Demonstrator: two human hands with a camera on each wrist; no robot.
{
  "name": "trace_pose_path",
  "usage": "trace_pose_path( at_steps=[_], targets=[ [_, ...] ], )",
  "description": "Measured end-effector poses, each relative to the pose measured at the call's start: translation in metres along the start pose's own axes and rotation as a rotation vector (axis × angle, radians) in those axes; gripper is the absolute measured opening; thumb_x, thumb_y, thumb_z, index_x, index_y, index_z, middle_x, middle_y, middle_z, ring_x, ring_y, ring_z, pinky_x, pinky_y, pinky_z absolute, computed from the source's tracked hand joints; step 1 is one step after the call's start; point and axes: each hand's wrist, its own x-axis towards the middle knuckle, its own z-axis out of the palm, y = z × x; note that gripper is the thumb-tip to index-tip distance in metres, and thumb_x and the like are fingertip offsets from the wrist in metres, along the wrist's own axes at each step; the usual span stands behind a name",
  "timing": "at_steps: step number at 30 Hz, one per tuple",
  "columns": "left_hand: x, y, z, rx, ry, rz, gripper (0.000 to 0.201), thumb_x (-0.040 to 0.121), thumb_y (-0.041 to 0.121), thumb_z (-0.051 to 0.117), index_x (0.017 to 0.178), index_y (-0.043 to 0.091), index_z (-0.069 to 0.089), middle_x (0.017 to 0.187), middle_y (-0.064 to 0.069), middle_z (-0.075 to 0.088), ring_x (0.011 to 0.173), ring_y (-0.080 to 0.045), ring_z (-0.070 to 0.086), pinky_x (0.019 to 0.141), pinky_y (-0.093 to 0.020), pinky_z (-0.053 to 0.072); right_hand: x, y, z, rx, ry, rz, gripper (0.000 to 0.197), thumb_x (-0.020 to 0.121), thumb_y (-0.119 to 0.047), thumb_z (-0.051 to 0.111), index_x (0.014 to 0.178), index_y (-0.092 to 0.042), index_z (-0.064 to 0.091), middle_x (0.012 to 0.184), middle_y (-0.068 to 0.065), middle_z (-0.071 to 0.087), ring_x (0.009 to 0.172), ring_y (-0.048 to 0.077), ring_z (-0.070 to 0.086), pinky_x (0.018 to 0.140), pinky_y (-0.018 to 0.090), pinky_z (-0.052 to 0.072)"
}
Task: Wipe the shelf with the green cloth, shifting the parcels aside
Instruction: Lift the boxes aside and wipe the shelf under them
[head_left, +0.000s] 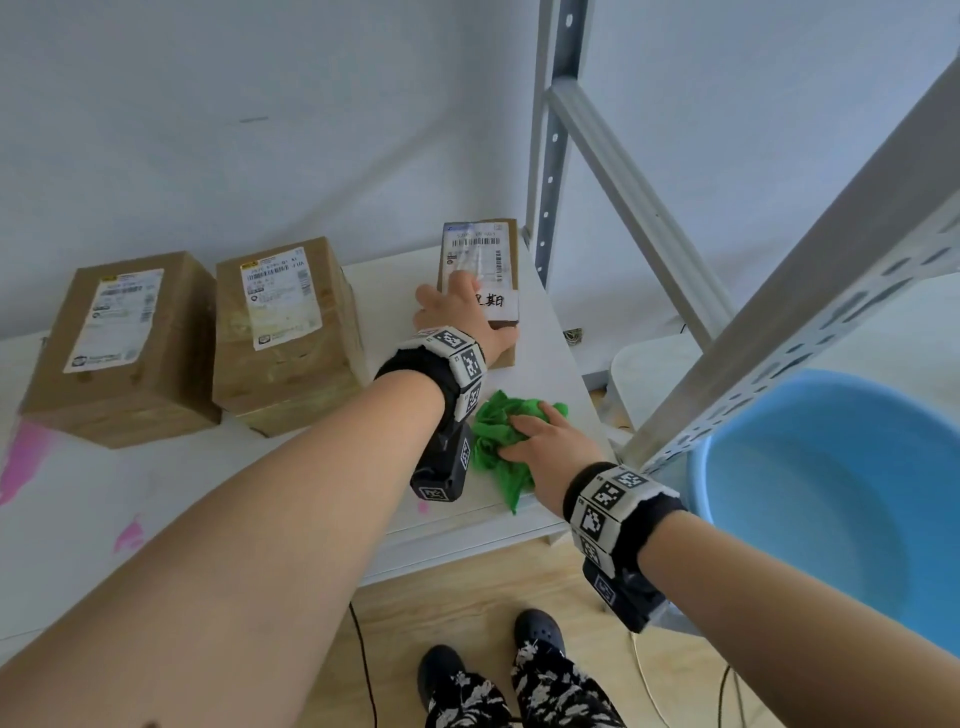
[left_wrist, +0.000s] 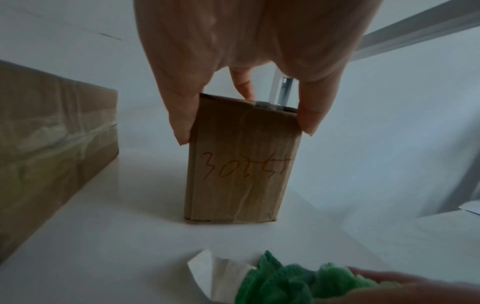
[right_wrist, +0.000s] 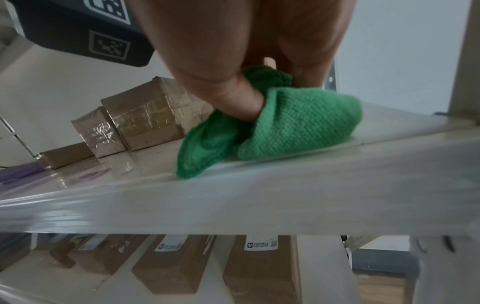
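Observation:
My left hand (head_left: 457, 312) grips the top of a narrow brown parcel (head_left: 488, 260) at the right end of the white shelf (head_left: 540, 332); thumb and fingers (left_wrist: 182, 123) clamp its two sides, and the parcel (left_wrist: 239, 174) stands on the shelf with red numbers on its face. My right hand (head_left: 550, 441) holds the bunched green cloth (head_left: 493, 447) down on the shelf near the front edge, the thumb (right_wrist: 239, 102) tucked into the cloth (right_wrist: 298, 127). Two bigger taped parcels (head_left: 285, 332) (head_left: 124, 348) stand to the left.
A grey metal shelf post (head_left: 550, 135) and slanted brace rise at the right end. A blue plastic basin (head_left: 841, 488) sits right of the shelf. Pink stains (head_left: 26, 457) mark the shelf's left part. Several parcels (right_wrist: 259, 271) lie on the lower shelf.

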Motion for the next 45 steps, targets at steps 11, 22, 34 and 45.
trace_pose_path(
  at_steps=[11,22,34,45],
  targets=[
    [-0.008,-0.003,-0.007,-0.004,-0.083,0.087,0.062,0.084,0.024,0.061,0.138,0.023,0.031,0.132,-0.015,0.032,0.091,-0.029,0.052,0.092,-0.035,0.049,0.002,0.000,-0.003,-0.009,-0.008,-0.004,0.050,0.095,-0.011,0.046,0.139,-0.034,0.046,0.157,-0.003,0.021,0.149,0.033,0.000,0.117,0.047,0.027],
    [-0.022,-0.036,-0.037,0.015,-0.016,0.097,0.059,0.090,0.028,0.056,0.143,0.017,0.035,0.141,-0.014,0.040,0.126,-0.031,0.047,0.104,-0.036,0.040,0.004,-0.016,0.000,-0.044,-0.013,0.048,0.055,0.092,-0.009,0.047,0.142,-0.033,0.039,0.159,-0.001,0.013,0.147,0.040,-0.003,0.115,0.049,0.032],
    [-0.058,-0.130,-0.086,0.210,0.285,-0.182,0.065,0.088,0.044,0.055,0.141,0.013,0.035,0.144,-0.016,0.034,0.136,-0.033,0.029,0.113,-0.042,0.024,0.021,-0.088,0.015,-0.208,-0.083,-0.316,0.050,0.092,-0.048,0.038,0.135,-0.025,0.052,0.152,0.002,0.029,0.148,0.033,0.004,0.118,0.050,0.023],
    [-0.037,-0.146,-0.076,0.089,0.124,-0.400,0.110,0.064,0.077,0.059,0.147,0.015,0.022,0.146,-0.016,0.026,0.131,-0.039,0.035,0.105,-0.048,0.037,0.040,-0.110,0.014,-0.148,-0.019,-0.164,0.045,0.098,-0.039,0.030,0.129,-0.023,0.058,0.154,0.001,0.026,0.147,0.037,-0.005,0.114,0.051,0.030]
  ],
)
